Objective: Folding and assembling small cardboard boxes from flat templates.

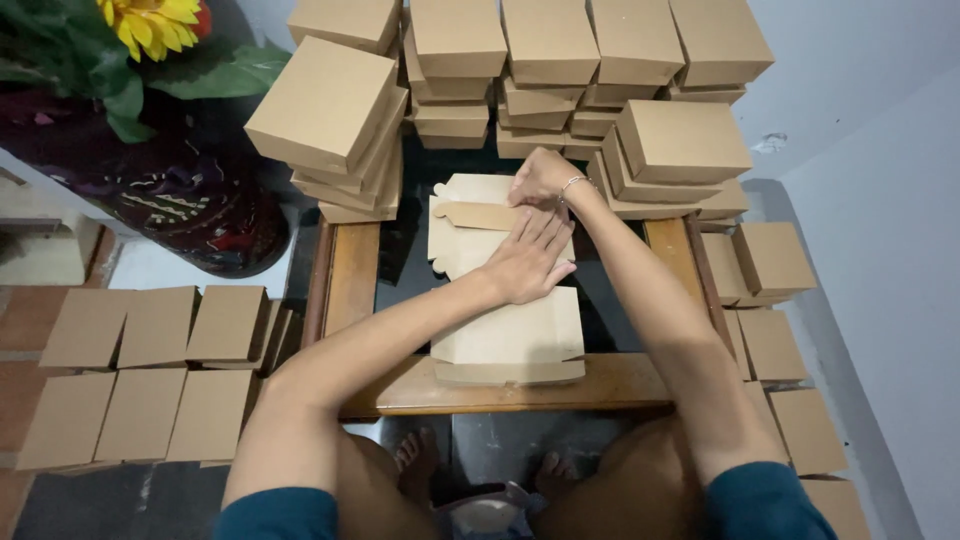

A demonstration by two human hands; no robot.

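Here, tall piles of closed brown cardboard boxes (560, 70) are standing at the far end of a small wooden table with a dark glass top (520, 385). A flat, unfolded brown cardboard box (505, 340) is lying on the table's middle. The left hand (528, 258) is pressing open and flat on it. The right hand (542, 180) is pinching its far flap with bent fingers.

Stacks of folded brown boxes (560, 70) wall off the far edge of the worktop (352, 275), and a leaning stack (335, 125) crowds its far left. The worktop's left and right wooden strips lie bare. Flat cardboard blanks (140, 370) cover the floor (90, 500) left and right.
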